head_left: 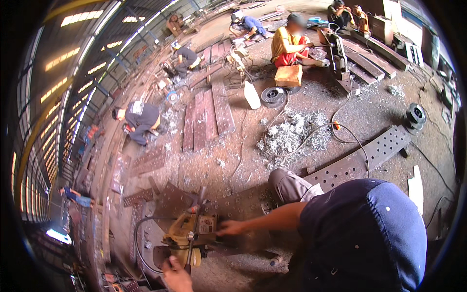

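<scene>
A yellow drilling machine point(182, 228) stands on dark steel plate at lower left, with long metal feed levers point(198, 211) crossing its front. My left hand point(177, 276) comes in from the lower edge, beside the machine's lower end and the foot of a lever. Its fingers look slightly apart. My right arm, in a dark blue sleeve point(335, 214), reaches left across the scene. At its end my right hand point(232, 227) is by the machine's near side; blur hides how its fingers are set. A black cable point(137, 233) loops around the machine's left.
A drilled steel beam point(362, 158) lies to the right, beside a heap of metal shavings point(296, 134). Farther off are steel plates point(206, 114), a white jug point(252, 95), a wire spool point(273, 96) and cables. Several co-workers sit or crouch, one in yellow point(284, 44).
</scene>
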{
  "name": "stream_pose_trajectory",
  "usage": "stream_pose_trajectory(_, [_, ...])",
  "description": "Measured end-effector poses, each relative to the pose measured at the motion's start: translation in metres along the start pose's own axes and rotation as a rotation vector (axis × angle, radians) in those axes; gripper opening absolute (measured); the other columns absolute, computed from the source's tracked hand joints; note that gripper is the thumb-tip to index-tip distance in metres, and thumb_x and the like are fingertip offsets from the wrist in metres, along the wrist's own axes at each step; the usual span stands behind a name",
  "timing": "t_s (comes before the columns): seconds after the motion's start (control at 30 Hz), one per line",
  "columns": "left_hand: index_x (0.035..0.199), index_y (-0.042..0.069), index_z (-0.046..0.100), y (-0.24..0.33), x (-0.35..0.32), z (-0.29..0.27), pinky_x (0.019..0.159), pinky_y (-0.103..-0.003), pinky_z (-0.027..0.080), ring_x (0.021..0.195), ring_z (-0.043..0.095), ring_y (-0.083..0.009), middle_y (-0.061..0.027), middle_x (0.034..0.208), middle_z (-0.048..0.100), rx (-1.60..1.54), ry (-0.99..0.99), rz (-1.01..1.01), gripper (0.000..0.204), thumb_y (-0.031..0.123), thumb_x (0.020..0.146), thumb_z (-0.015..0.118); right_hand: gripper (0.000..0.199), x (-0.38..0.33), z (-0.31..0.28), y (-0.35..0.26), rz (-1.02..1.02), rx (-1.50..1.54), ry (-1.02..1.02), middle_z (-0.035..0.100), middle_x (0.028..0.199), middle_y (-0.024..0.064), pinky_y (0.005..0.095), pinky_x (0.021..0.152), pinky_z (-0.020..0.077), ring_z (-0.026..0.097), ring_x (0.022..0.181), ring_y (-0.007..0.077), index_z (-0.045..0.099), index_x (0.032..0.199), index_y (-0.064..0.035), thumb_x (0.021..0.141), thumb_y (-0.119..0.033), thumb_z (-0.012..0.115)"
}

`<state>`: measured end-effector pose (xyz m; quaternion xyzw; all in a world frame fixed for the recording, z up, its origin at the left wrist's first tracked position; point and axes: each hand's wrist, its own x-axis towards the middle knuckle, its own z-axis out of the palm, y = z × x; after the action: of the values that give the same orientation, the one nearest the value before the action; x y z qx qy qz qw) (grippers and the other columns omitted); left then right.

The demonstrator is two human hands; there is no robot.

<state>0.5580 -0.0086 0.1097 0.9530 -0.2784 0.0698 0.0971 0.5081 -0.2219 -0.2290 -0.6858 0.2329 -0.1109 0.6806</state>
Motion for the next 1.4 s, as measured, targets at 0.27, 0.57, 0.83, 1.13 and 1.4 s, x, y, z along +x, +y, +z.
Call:
stream_pose_trajectory(0.27, [0.11, -0.001, 0.07, -0.07, 0.027, 0.06, 0.084, -0.053, 0.058, 0.097, 0.073, -0.0427, -0.0249, 0.104, 0.074, 0.367, -0.287, 0.134, 0.049, 0.045, 0.102, 0.057, 0.054, -0.172, -0.005, 0.149, 0.296, -0.678, -0.554, 0.076, 0.106, 0.0207, 0.0465, 0.085, 0.0574, 0.074, 0.097, 0.0346, 0.076, 0.109, 0.0007, 0.084, -0.047, 0.072])
stream_pose_trajectory(0.57, [0.113, -0.002, 0.063, -0.112, 0.05, 0.058, 0.049, -0.037, 0.054, 0.057, 0.068, -0.025, -0.0135, 0.083, 0.071, -0.317, -0.758, -0.389, 0.037, 0.034, 0.107, 0.056, 0.052, -0.176, 0.008, 0.115, 0.056, -0.812, -0.539, 0.077, 0.102, 0.0221, 0.0516, 0.085, 0.0572, 0.073, 0.098, 0.0404, 0.077, 0.106, -0.0005, 0.079, -0.044, 0.073])
stream_pose_trajectory(0.83, [0.101, -0.003, 0.067, -0.079, 0.042, 0.065, 0.043, -0.036, 0.048, 0.045, 0.058, -0.0202, -0.0097, 0.062, 0.063, -0.482, -0.561, -0.307, 0.039, 0.036, 0.103, 0.066, 0.052, -0.176, -0.017, 0.152, 0.055, -1.045, -0.761, 0.077, 0.101, 0.0217, 0.0535, 0.086, 0.0563, 0.073, 0.096, 0.0405, 0.078, 0.103, -0.0003, 0.081, -0.048, 0.073])
stream_pose_trajectory(1.13, [0.103, -0.004, 0.068, -0.073, 0.036, 0.062, 0.04, -0.033, 0.043, 0.041, 0.055, -0.0189, -0.01, 0.061, 0.062, -0.47, -0.504, -0.31, 0.038, 0.035, 0.102, 0.067, 0.045, -0.184, -0.027, 0.13, 0.059, -1.029, -0.689, 0.076, 0.103, 0.022, 0.0526, 0.086, 0.057, 0.073, 0.098, 0.0405, 0.079, 0.102, -0.001, 0.081, -0.04, 0.072])
stream_pose_trajectory(1.4, [0.091, 0.005, 0.06, -0.085, 0.044, 0.083, 0.038, -0.031, 0.039, 0.041, 0.052, -0.015, -0.0024, 0.057, 0.054, -0.437, -0.426, -0.175, 0.035, 0.038, 0.1, 0.067, 0.039, -0.19, -0.006, 0.133, 0.074, -1.075, -0.775, 0.076, 0.104, 0.0222, 0.0518, 0.087, 0.0575, 0.073, 0.099, 0.0405, 0.079, 0.102, -0.0016, 0.08, -0.033, 0.072])
